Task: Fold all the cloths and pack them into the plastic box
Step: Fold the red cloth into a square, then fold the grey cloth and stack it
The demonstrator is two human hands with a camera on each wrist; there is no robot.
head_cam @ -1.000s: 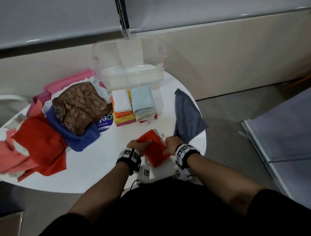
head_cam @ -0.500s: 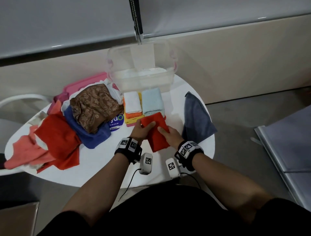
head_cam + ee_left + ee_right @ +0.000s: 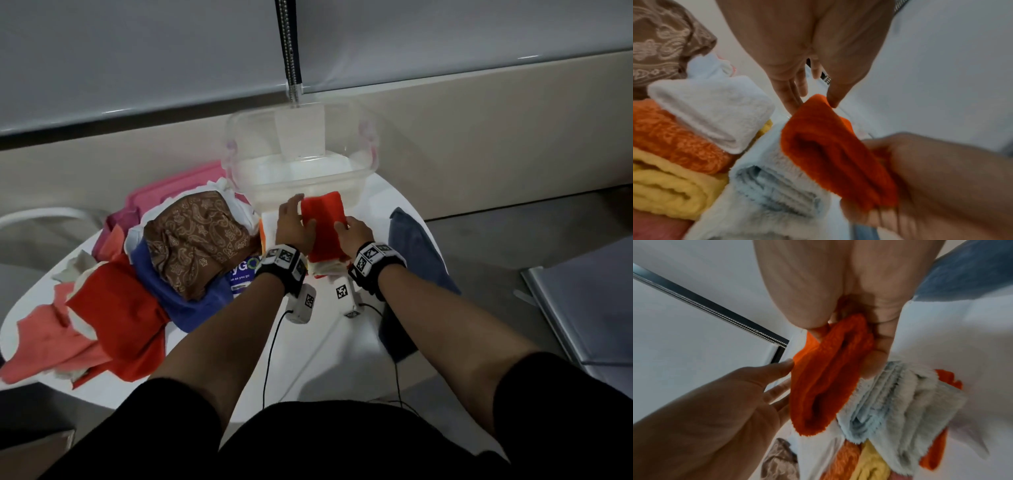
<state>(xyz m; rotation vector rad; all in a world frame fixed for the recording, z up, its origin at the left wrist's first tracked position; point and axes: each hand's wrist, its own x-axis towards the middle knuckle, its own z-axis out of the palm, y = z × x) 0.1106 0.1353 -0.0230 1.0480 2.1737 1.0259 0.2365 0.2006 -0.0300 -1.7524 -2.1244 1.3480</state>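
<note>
Change since earlier: folded red cloth (image 3: pixel 323 226) carried forward from near counter (image 3: pixel 342 342) edge, now over right stack of folded cloths (image 3: pixel 764 175), just before plastic box (image 3: pixel 301 171).
Step in hand: setting one finished cloth on the waiting stack; folding of this piece looks done, packing into box not yet begun.
Right hand (image 3: pixel 352 233): closed on near end of red cloth, thumb above and fingers below, as right wrist view shows.
Left hand (image 3: pixel 294 224): fingers straight, only touching left edge and far corner of the cloth, steadying, not gripping.
Place of cloth: lifted a little, lower face close over pale blue towel (image 3: pixel 875 412); whether touching, cannot tell.
Axis and direction: long axis runs away from the body toward box; open layered end faces the wrists, far short edge faces box wall.
Next move calls for: lowering flat, edges lined with the stack, then releasing without pulling layers open.
Remaining: heap of unfolded cloths (image 3: pixel 137 291) at left, grey cloth (image 3: pixel 414 246) at right.
</note>
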